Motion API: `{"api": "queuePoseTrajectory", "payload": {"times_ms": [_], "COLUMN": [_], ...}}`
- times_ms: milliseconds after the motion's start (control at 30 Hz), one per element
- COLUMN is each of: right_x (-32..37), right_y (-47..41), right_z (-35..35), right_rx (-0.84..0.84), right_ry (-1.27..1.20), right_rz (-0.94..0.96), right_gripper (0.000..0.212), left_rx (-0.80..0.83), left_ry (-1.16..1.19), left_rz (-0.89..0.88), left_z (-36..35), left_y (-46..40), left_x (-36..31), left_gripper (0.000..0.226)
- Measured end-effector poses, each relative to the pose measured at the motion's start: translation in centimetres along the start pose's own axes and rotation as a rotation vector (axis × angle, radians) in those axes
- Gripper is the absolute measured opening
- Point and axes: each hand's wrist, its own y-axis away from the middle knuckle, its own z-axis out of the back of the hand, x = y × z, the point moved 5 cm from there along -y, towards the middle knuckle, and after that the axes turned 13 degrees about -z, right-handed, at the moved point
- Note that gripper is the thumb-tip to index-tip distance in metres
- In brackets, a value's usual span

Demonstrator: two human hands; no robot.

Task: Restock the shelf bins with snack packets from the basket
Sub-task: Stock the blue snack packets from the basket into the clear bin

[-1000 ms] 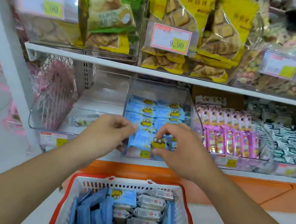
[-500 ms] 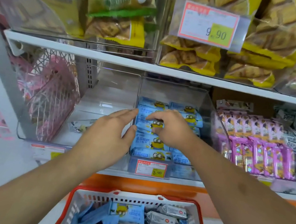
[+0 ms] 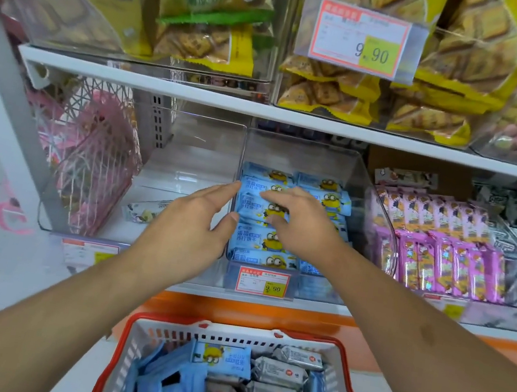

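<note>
A clear shelf bin (image 3: pixel 303 155) on the lower shelf holds rows of blue snack packets (image 3: pixel 254 239) with a yellow cartoon figure. My left hand (image 3: pixel 192 223) lies against the bin's left side, fingers straight, thumb touching a packet's edge. My right hand (image 3: pixel 300 222) rests on top of the packets in the bin with fingers spread and lightly bent, holding nothing. Below, a red-rimmed white basket (image 3: pixel 162 336) holds more blue packets (image 3: pixel 222 360) and several silver packets (image 3: pixel 277 373).
A nearly empty clear bin (image 3: pixel 184 164) with one packet (image 3: pixel 144 210) stands to the left. Pink packets (image 3: pixel 437 246) fill the bin to the right. Yellow biscuit bags (image 3: pixel 333 89) crowd the shelf above. A price tag (image 3: pixel 262 282) hangs on the bin's front.
Both hands moved from the bin's front edge deeper in over the packets. The packet they held a second ago now lies in the row. The camera came closer to the shelf.
</note>
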Motion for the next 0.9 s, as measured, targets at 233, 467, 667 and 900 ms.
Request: {"api": "queuePoseTrajectory", "payload": {"times_ms": [233, 467, 667, 900], "right_x": [0.8, 1.8, -0.3, 1.3], "right_y": [6.6, 17.6, 23.5, 27.6], "right_z": [4.4, 0.0, -14.4, -24.4], "right_rx": [-0.057, 0.054, 0.616, 0.737], "right_ry": [-0.104, -0.180, 0.108, 0.091], "right_rz": [0.020, 0.116, -0.059, -0.118], "right_gripper": [0.036, 0.009, 0.024, 0.048], "left_rx": [0.022, 0.272, 0.924, 0.977], "left_ry": [0.029, -0.093, -0.247, -0.096], "left_rz": [-0.072, 0.114, 0.409, 0.501], "left_z": [1.4, 1.1, -4.8, -7.4], "left_y": [3.1, 9.9, 20.3, 23.3], "left_x": [-0.6, 0.8, 6.1, 8.1], "left_gripper": [0.051, 0.022, 0.055, 0.055]}}
